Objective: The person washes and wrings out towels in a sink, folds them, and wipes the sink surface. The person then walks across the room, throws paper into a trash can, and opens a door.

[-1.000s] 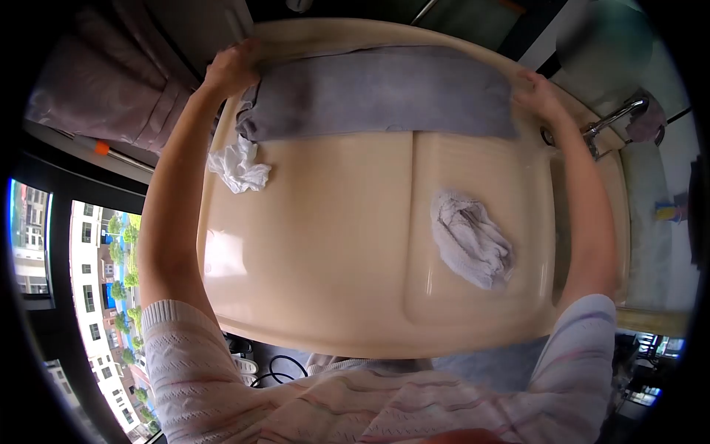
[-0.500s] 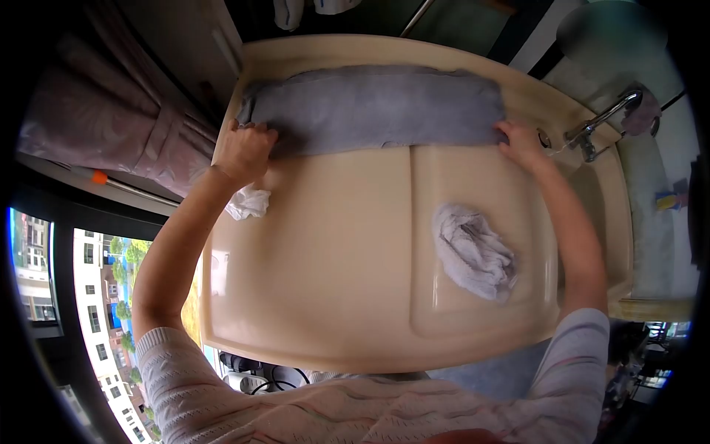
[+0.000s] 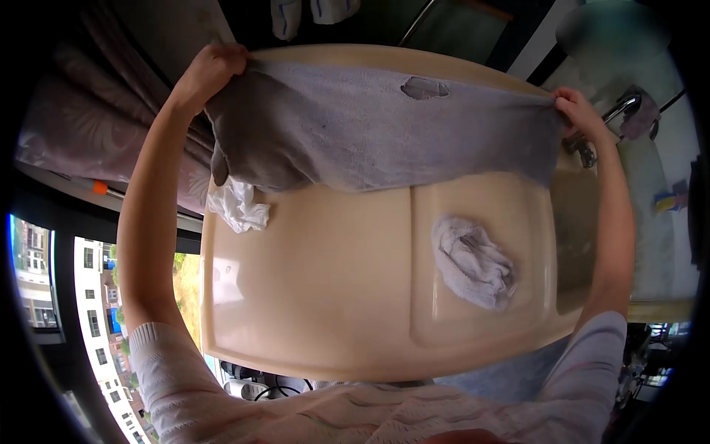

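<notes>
A grey towel (image 3: 355, 122) with a hole near its upper edge is stretched between my two hands over the far part of the beige basin top (image 3: 325, 274). My left hand (image 3: 214, 70) is closed on its upper left corner. At its upper right corner, my right hand (image 3: 579, 115) pinches the cloth. A crumpled white cloth (image 3: 240, 207) lies just below the towel's left end. Bunched up on the recessed right section is a damp light-grey cloth (image 3: 473, 261).
A metal faucet (image 3: 620, 109) stands at the right, beside my right hand. Curtains (image 3: 96, 140) hang at the left, above a window with buildings outside (image 3: 92, 296). White socks or cloths (image 3: 333, 9) hang at the top. Black cables (image 3: 277, 388) show below the near edge.
The grey towel, lying flat before, is now lifted and held up by its corners, and its hole shows. Both my hands have moved away from me and outward, and have closed on the corners.
</notes>
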A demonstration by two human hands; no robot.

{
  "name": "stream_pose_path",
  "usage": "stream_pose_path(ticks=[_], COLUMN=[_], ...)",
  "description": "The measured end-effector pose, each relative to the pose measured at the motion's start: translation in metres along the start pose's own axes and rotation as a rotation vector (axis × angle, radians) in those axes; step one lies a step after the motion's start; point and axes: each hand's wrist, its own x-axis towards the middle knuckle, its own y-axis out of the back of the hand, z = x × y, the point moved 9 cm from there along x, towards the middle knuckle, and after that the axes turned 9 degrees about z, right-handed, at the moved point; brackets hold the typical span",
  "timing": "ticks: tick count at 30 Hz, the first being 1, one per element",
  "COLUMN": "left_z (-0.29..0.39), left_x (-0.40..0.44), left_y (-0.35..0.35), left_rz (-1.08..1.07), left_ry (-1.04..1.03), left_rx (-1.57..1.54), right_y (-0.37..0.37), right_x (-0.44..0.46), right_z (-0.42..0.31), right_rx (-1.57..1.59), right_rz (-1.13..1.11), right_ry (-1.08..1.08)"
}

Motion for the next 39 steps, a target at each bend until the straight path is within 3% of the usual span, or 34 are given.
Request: stream_pose_path(ticks=[2,4,7,10,11,14,16,18,21,24,27,30,36,39], left_z=[0.014,0.034,0.032,0.062,0.070,-0.014,-0.033,-0.071,-0.093,-0.083,-0.085,-0.095,-0.113,-0.117], left_x=[0.028,0.046,0.109,0.094,0.087,0.136,0.105,0.085,0.061,0.061,0.059,0.064,0.077,0.074], left_y=[-0.009,-0.004,0.025,0.027,0.019,-0.011,-0.045,-0.072,-0.099,-0.113,-0.126,-0.128,-0.121,-0.123], left_rz=[0.044,0.089,0.255,0.432,0.446,0.463,0.325,0.290,0.192,0.190,0.141,0.126,0.146,0.096], left_ry=[-0.190,-0.130,-0.225,-0.049,-0.077,-0.194,-0.154,-0.152,-0.075,-0.327,-0.361,-0.356,-0.126,0.044], left_rx=[0.092,0.153,0.224,0.123,0.273,0.599,0.577,0.755,0.741,0.927,1.021,0.989,0.938,0.876], right_y=[0.003,0.027,0.068,0.078,0.074,0.028,-0.020,-0.063,-0.089,-0.093,-0.101,-0.110,-0.122,-0.126], right_x=[0.019,0.038,0.063,0.093,0.104,0.131,0.124,0.108,0.096,0.092,0.079,0.082,0.079,0.084], right_z=[0.001,-0.005,-0.017,-0.017,-0.014,0.018,0.036,0.040,0.052,0.047,0.037,0.041,0.036,0.054], right_rx=[-0.001,-0.010,0.035,0.120,0.151,-0.070,-0.201,-0.351,-0.320,-0.455,-0.622,-0.616,-0.753,-0.597], right_rz=[-0.008,0.112,0.289,0.397,0.422,0.416,0.390,0.337,0.346,0.353,0.300,0.326,0.295,0.229], right_ry=[0.035,0.073,0.143,0.318,0.394,0.424,0.340,0.338,0.324,0.362,0.196,0.173,0.077,0.106])
